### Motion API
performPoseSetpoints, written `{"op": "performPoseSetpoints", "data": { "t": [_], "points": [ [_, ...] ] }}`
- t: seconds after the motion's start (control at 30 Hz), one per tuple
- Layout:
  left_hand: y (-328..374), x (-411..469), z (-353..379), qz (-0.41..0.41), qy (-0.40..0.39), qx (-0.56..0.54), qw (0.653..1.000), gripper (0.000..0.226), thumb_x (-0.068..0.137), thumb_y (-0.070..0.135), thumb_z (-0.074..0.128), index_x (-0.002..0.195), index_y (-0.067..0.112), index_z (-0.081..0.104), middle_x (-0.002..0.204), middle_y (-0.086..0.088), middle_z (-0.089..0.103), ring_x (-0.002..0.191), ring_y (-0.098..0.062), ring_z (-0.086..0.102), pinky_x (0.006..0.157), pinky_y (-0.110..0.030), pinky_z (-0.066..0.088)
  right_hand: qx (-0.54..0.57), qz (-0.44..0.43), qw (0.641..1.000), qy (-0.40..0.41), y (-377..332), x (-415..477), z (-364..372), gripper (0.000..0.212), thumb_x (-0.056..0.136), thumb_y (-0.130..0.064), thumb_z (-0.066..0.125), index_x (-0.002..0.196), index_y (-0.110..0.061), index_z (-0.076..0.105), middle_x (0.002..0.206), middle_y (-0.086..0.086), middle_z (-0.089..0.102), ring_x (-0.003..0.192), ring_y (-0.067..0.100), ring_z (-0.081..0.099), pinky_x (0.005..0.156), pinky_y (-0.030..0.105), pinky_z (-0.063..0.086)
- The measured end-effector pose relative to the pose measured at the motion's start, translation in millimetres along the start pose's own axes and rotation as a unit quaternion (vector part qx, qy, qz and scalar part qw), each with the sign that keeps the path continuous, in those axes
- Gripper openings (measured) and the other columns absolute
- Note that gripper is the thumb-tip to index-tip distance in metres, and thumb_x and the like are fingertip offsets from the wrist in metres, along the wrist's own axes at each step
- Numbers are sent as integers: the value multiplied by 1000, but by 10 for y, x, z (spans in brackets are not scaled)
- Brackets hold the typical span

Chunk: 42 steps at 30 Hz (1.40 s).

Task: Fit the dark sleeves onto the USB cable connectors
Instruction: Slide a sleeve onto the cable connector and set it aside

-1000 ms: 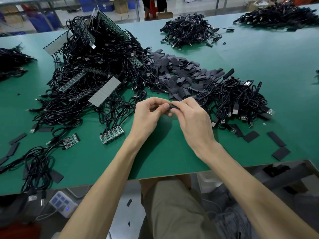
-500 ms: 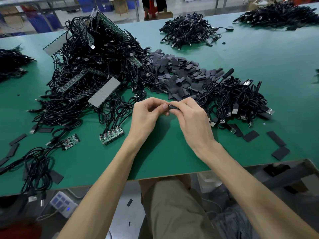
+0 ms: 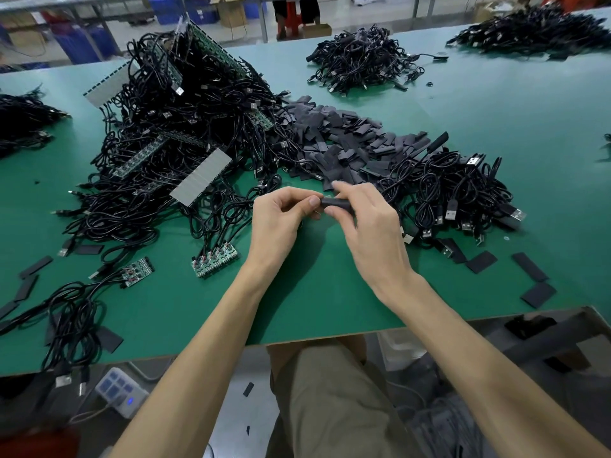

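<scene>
Over the green table (image 3: 330,292), my right hand (image 3: 367,229) pinches a dark sleeve (image 3: 335,203) between thumb and fingers. My left hand (image 3: 281,219) has its fingers curled and its thumb tip at the sleeve's left end; what it grips is hidden inside the fingers. A heap of flat dark sleeves (image 3: 340,140) lies just beyond the hands. A pile of black USB cables (image 3: 453,190) with bare plugs sits to the right, and a larger tangle of cables on circuit boards (image 3: 175,133) to the left.
Small green circuit boards (image 3: 215,259) lie left of my left wrist. Loose sleeves (image 3: 529,266) are scattered near the table's right front edge and at the far left. More cable piles (image 3: 360,61) lie at the back. A power strip (image 3: 120,391) hangs below the front edge.
My hands have drawn slightly apart, and the dark sleeve now shows between them at my right fingertips. The piles have not moved.
</scene>
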<state>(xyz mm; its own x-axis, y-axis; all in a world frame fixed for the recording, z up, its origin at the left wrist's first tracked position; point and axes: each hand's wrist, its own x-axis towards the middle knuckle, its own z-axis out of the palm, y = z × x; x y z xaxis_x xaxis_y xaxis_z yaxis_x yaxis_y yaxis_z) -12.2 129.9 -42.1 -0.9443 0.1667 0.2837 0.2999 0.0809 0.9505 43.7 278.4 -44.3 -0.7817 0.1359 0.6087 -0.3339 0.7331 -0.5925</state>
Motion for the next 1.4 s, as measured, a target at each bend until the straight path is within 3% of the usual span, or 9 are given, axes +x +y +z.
{"op": "performPoseSetpoints", "data": {
  "t": [0.1,0.2,0.27,0.43,0.7,1.07,1.17,1.27,1.4],
  "points": [
    [11,0,-5,-2,12,-3,1000,8,92,3,71,94,7,78,69,0,74,63,-6,64,65,-15,47,43,47,998,18,22,14,-23,28,93,-15,74,120,-8,67,107,5,67,89,17,66,86,35,55],
    [22,-10,5,-4,7,-16,1000,13,92,2,71,90,12,78,70,0,74,64,-9,65,67,-17,50,86,70,993,28,26,26,-36,21,90,-13,77,110,-10,70,97,2,67,76,10,69,76,12,50],
    [29,-7,15,-12,2,-27,1000,14,91,1,71,89,12,78,72,-2,75,63,-11,65,69,-21,53,113,80,990,30,29,24,-34,19,89,-11,78,107,-9,72,94,3,68,73,6,70,70,5,46],
    [39,-11,-3,-31,-6,-40,999,18,91,0,71,86,15,78,77,-7,76,62,-17,64,72,-37,50,140,87,986,18,50,11,-25,20,88,-10,78,108,-8,72,93,3,70,68,5,71,64,11,51],
    [41,-50,-24,-36,-5,-48,998,20,92,-2,69,87,15,78,79,-13,76,62,-21,62,74,-48,45,134,72,988,22,71,-1,-5,21,88,-13,79,108,-9,72,92,1,70,68,4,71,64,15,54],
    [57,-52,0,-40,-2,-37,999,16,91,-3,69,89,10,77,77,-7,77,60,-18,64,73,-44,48,138,66,988,21,62,-2,-7,21,89,-13,78,108,-8,72,92,-1,69,69,3,71,64,11,51],
    [61,-40,7,-37,-2,-28,999,11,91,-3,69,91,4,77,76,-5,77,61,-15,65,69,-33,53,151,73,986,19,44,6,-9,15,92,-14,76,106,-10,72,90,1,70,66,5,70,63,9,49],
    [79,-37,21,-31,-3,-17,999,7,90,-3,71,96,-5,75,83,-11,78,63,-13,67,67,-21,54,190,119,974,-2,38,39,-27,3,97,-13,68,99,-15,69,78,-2,71,57,10,67,60,16,50],
    [121,-65,51,13,-32,36,999,8,92,7,74,95,0,73,83,-10,76,71,-19,70,70,-25,54,250,190,949,16,91,104,-84,10,99,-6,63,92,-12,68,69,1,69,54,14,62,60,25,49]
  ]
}}
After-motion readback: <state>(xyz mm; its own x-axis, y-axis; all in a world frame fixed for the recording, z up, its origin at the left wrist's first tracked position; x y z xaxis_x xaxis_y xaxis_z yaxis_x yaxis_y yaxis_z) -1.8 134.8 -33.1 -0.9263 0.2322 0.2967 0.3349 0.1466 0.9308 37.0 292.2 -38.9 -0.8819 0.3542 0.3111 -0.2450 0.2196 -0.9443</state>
